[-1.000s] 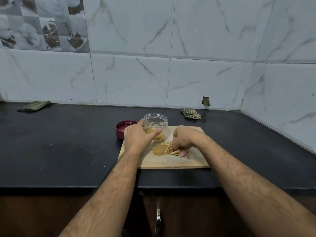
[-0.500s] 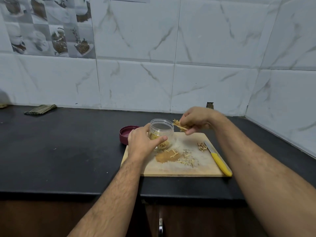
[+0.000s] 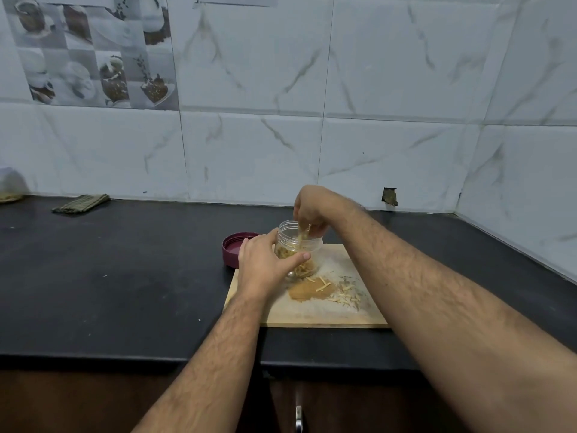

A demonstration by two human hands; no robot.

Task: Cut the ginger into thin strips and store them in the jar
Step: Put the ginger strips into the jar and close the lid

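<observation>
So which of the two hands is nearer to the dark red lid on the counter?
The left. The left hand grips the side of the jar, beside the lid. The right hand is over the jar's mouth, on the far side from the lid.

Clear, glossy plastic on the jar [image 3: 300,245] at centre frame, its wall see-through to the pale, dry-looking ginger strips [image 3: 299,267] inside. Just left of it sits the maroon lid [image 3: 232,249], smooth plastic with a soft sheen. Below, the cutting board [image 3: 315,310] reads as pale, matt wood, dusted and rough where loose shreds lie. The countertop [image 3: 109,276] is dark, smooth stone with a dull shine. Behind, the wall tiles [image 3: 390,89] gleam, glazed white with marble veining. At far left, a folded cloth [image 3: 81,203], woven and matt.
</observation>
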